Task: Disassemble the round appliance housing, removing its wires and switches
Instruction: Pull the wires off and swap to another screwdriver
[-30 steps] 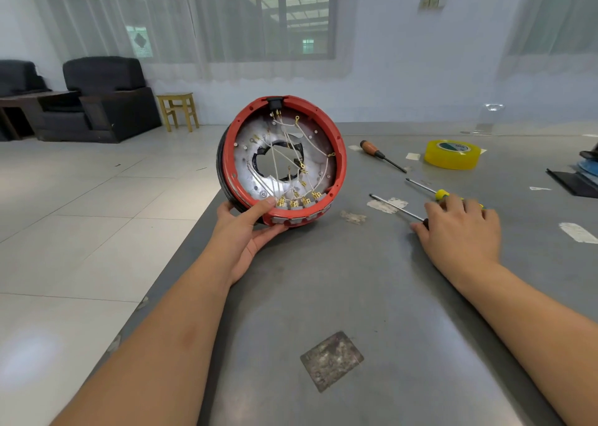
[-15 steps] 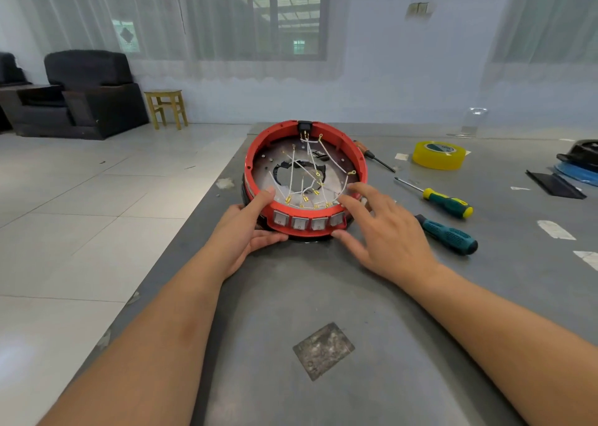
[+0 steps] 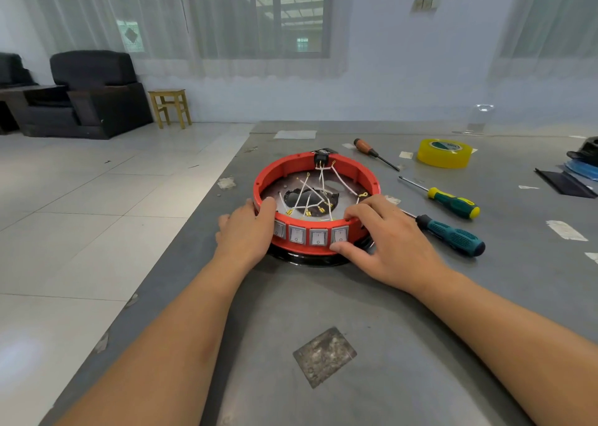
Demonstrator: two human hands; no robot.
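Now | round red plastic housing (image 3: 315, 166) flat on matte grey table (image 3: 323, 296) | both hands' grip grasping rim

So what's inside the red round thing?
Inside the red housing lie white wires with yellow tips over a silver floor that has a dark hole. Both hands cover the near rim, hiding the backs of the switches.
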